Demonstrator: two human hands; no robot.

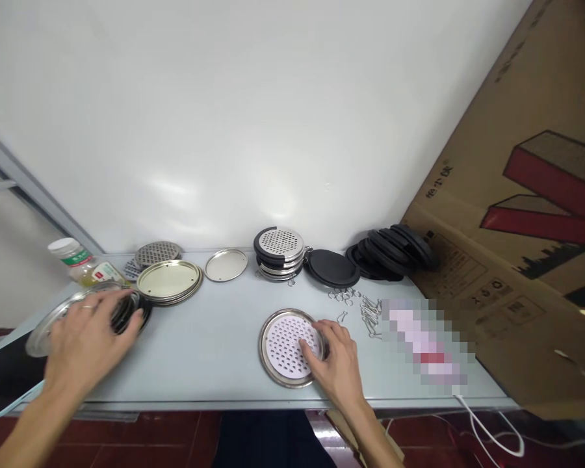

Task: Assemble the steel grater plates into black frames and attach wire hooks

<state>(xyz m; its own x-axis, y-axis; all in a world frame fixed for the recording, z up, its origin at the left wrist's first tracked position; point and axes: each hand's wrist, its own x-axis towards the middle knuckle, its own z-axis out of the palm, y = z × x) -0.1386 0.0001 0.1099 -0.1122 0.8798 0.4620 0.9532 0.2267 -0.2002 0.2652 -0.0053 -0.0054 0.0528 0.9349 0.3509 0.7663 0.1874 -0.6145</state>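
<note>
On the left, my left hand [90,331] curls its thumb and fingers around black rings [125,313] in a small pile. A stack of clear or silvery lids [43,335] lies under and beside that hand. At the front middle of the table, my right hand [338,361] grips the right rim of a round metal plate [266,364], its thumb resting on the white perforated disc [287,348] lying inside. Behind it stands a stack of grater-like discs [280,244] with black edging. One shallow metal plate [225,265] lies alone, near a stack of gold-toned plates [168,281].
Black round covers [331,268] and a leaning black pile [390,253] sit at the back right, with small metal rings [341,296] and clips [369,315] before them. A cardboard box [468,260] bounds the right. At left are a bottle [80,260] and a phone [17,370].
</note>
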